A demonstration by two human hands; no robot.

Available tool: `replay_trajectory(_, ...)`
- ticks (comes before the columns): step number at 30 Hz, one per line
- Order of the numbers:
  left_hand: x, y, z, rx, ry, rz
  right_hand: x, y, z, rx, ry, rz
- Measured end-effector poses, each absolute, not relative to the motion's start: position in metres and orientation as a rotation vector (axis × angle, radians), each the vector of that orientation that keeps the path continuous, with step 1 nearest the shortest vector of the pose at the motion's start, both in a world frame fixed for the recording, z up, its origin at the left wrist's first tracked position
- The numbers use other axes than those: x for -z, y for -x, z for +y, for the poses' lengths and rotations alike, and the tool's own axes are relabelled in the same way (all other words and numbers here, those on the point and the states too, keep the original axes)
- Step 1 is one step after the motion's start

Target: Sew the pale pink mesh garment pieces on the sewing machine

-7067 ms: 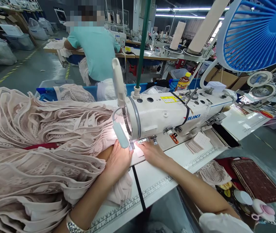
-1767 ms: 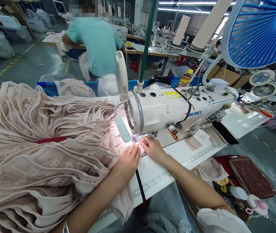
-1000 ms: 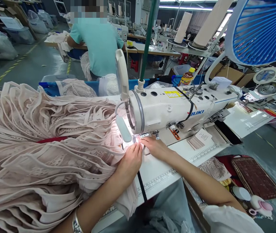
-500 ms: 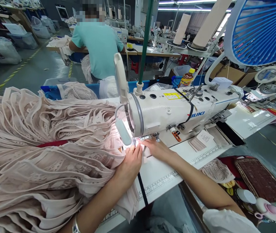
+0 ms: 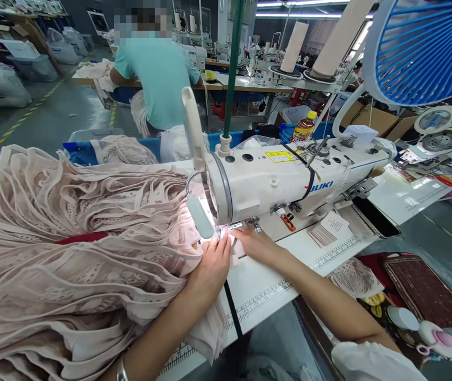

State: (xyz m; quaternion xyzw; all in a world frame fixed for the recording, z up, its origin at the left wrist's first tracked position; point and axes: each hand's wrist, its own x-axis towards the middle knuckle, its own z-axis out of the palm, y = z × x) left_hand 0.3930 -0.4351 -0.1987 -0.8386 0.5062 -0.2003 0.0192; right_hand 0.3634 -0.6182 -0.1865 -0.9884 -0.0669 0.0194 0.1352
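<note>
My left hand [image 5: 212, 264] lies with its fingers stretched out and flat on a small pale piece of fabric [image 5: 233, 260] by the sewing machine's needle area. From the other side my right hand [image 5: 256, 246] reaches in, fingers extended, their tips close to the presser foot [image 5: 236, 226]; its thumb is mostly hidden. The white sewing machine [image 5: 258, 182] stands over both hands, its lamp [image 5: 200, 216] lighting the spot. Left of my hands spreads a big heap of pale pink lace garment pieces [image 5: 71, 286], strung together in folds.
Paper tags [image 5: 327, 228] lie on the ruler-marked table [image 5: 261, 301]. A blue fan [image 5: 428, 50] and thread cones [image 5: 294, 47] rise at the right. A bottle [image 5: 304, 127] stands behind the machine. Ahead sits a co-worker in a teal shirt [image 5: 156, 74]. Cups [image 5: 436, 338] stand low at right.
The view has shifted slightly, so everything sits a little further left. Both hands keep nearly the same place by the needle; the fabric under them shows little visible change.
</note>
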Motion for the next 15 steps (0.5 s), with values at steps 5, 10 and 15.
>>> replay_trajectory(5, 0.1984, -0.3946, -0.4351, 0.626, 2.601, 1.562, 0.1851, -0.3633, -0.6177, -0.100, 2.870, -0.175)
replay_trajectory(10, 0.1982, -0.3953, -0.4340, 0.633, 2.610, 1.560, 0.1829, -0.3640, -0.6165, -0.121, 2.900, -0.180)
replay_trajectory(15, 0.2008, -0.3969, -0.4340, 0.738, 2.610, 1.558, 0.1834, -0.3648, -0.6169, -0.185, 2.868, -0.154)
